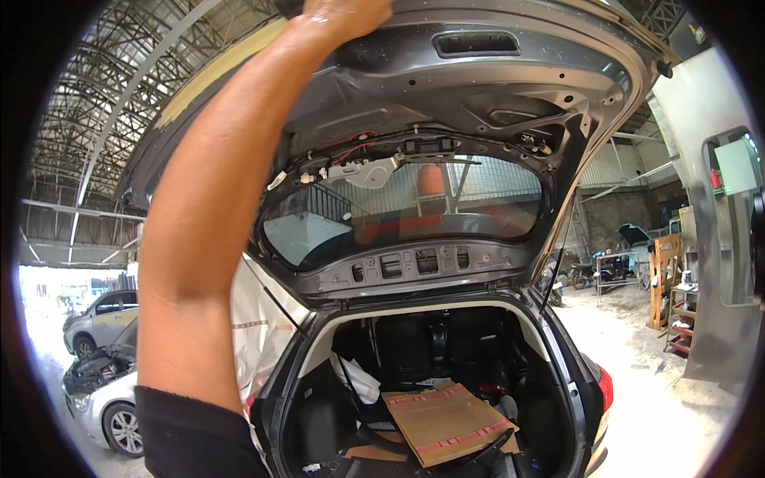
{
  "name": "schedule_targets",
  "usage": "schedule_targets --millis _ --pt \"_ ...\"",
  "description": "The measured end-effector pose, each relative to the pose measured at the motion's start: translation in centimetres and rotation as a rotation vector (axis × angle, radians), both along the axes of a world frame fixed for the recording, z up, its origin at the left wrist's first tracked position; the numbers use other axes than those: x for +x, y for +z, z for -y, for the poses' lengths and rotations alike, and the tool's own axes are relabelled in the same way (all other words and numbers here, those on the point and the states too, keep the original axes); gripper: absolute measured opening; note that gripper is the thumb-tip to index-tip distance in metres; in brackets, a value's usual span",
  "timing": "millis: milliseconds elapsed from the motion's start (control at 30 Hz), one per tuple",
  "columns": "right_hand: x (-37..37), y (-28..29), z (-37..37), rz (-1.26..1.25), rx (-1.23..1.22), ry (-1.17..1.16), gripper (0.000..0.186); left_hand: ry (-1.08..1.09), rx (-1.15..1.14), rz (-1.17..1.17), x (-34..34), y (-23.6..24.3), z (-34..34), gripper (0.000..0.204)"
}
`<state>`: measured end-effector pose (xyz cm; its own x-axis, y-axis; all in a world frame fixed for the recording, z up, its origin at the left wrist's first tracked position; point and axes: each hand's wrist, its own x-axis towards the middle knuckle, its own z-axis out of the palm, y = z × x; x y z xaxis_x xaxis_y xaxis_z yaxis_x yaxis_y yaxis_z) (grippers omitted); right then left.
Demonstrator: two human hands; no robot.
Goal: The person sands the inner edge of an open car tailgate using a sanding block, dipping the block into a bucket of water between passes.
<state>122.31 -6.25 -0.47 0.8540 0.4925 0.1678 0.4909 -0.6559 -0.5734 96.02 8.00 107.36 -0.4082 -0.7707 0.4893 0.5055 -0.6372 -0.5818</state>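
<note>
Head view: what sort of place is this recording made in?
Most likely a car repair or body workshop. A grey car's raised tailgate has its inner trim off and wiring bare, a white car stands with its bonnet open, and a steel truss roof spans overhead.

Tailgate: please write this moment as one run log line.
left hand: raised, on tailgate edge | tailgate: open, trim off, wiring visible | right hand: not in view | cargo area: cardboard sheet
</note>
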Motion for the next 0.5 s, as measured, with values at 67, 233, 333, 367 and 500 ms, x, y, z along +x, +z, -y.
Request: schedule_targets --millis 67,233,333,367,500 --pt "0.6 -1.5 0.0 0.004 0.028 -0.004 0.046 0.034 -0.092 -0.004 -1.0 -0.7 -3.3 0.079" --pt "0.6 -1.7 3.4 0.062 0.01 0.015 0.045 0.062 -0.239 0.047 -3.4 -2.4 -11.1 0.082" --pt "0.6 -1.3 2.8 0.022 0.032 0.013 0.045 0.014 -0.225 0.056 -1.0 -0.8 -5.9 0.082" --pt "0.6 -0.9 2.3 -0.019 0.054 0.009 0.045 0.027 -0.171 0.061 0.1 -0.5 -3.6 0.082" --pt "3.1 -5.1 4.2 0.294 -0.005 0.068 0.049 0.076 -0.136 0.081 -1.0 -0.5 -6.5 0.081"
